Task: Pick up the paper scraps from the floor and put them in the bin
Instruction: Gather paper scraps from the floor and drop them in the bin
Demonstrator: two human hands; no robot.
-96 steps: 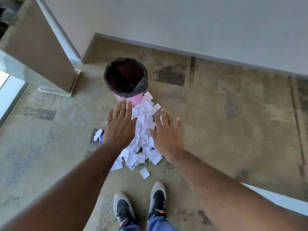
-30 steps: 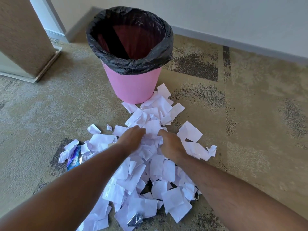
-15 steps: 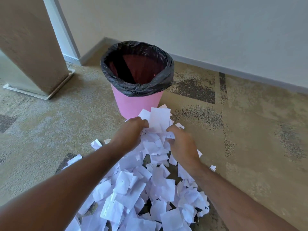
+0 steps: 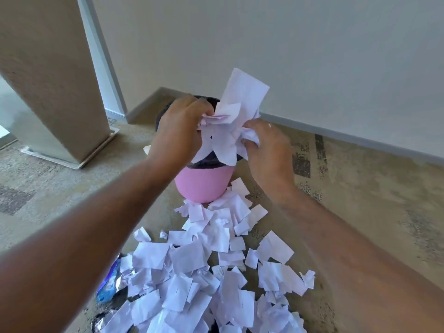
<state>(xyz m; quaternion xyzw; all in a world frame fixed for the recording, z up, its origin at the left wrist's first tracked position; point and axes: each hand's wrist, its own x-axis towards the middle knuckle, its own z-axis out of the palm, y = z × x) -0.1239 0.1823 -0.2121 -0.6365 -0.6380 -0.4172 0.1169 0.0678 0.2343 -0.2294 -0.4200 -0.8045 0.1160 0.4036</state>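
A bunch of white paper scraps [image 4: 230, 121] is pressed between my left hand [image 4: 177, 133] and my right hand [image 4: 269, 155], held right above the mouth of the pink bin [image 4: 201, 186]. The bin has a black liner, and my hands and the bunch hide most of its opening. A large pile of white paper scraps [image 4: 206, 267] covers the carpet from the bin's base toward me.
A blue and silver foil wrapper [image 4: 109, 287] lies at the pile's left edge. A tan pillar [image 4: 52, 75] stands on the left. The white wall with its grey baseboard [image 4: 348, 138] runs close behind the bin. Patterned carpet [image 4: 372, 200] spreads to the right.
Both hands reached down into the pile, closed on a bunch of scraps and lifted it from the floor to above the bin's opening.
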